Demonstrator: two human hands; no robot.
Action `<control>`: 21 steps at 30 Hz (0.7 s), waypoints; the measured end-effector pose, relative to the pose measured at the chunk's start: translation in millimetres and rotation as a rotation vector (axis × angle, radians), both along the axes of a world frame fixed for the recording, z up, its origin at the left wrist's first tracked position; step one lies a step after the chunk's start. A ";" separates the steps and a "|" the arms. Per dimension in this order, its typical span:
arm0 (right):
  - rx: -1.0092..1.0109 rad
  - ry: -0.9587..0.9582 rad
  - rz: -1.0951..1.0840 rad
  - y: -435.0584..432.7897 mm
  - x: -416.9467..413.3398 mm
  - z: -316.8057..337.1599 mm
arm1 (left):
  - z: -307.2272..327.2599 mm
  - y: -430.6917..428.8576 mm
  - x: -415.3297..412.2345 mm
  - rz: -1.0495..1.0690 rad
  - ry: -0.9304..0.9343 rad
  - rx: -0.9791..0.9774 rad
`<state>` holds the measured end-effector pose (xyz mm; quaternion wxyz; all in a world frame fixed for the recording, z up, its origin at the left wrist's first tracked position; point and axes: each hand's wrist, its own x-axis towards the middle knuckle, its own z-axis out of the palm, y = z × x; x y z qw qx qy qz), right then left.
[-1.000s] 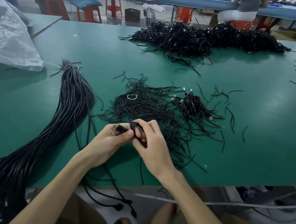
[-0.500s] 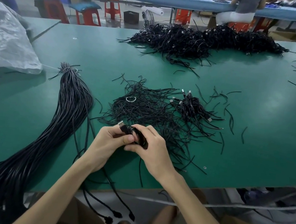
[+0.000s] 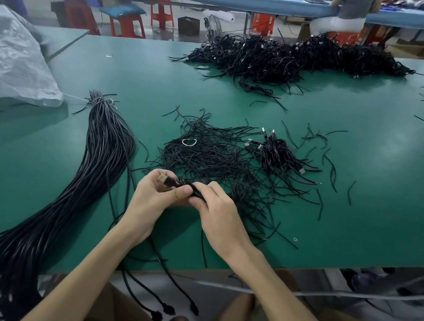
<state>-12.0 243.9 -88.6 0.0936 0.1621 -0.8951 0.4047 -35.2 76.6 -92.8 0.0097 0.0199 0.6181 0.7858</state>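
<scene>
low in the centre of the frame, above the desk, the left hand has its grip pinching a coiled black cable near its plug and the right hand pinches its middle, seemingly binding it; next calls for cinching the wrap tight.

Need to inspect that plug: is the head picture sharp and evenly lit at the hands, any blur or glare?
Head view: left hand, right hand and the black cable they grip are fairly sharp, its metal plug readable; head view: soft sheen on the green table to the right, no hard glare; head view: corners smear, and the far bench bows from the wide lens.
</scene>
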 end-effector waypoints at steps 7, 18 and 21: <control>0.047 0.116 -0.011 0.1 1.1 3.0 | 1.9 1.9 2.9 -0.082 0.079 -0.135; 0.087 0.156 -0.088 3.0 0.1 0.7 | 6.7 5.9 6.6 -0.072 0.160 -0.349; 0.114 0.142 -0.092 2.5 -0.4 -0.2 | 6.4 6.9 6.7 -0.069 0.209 -0.379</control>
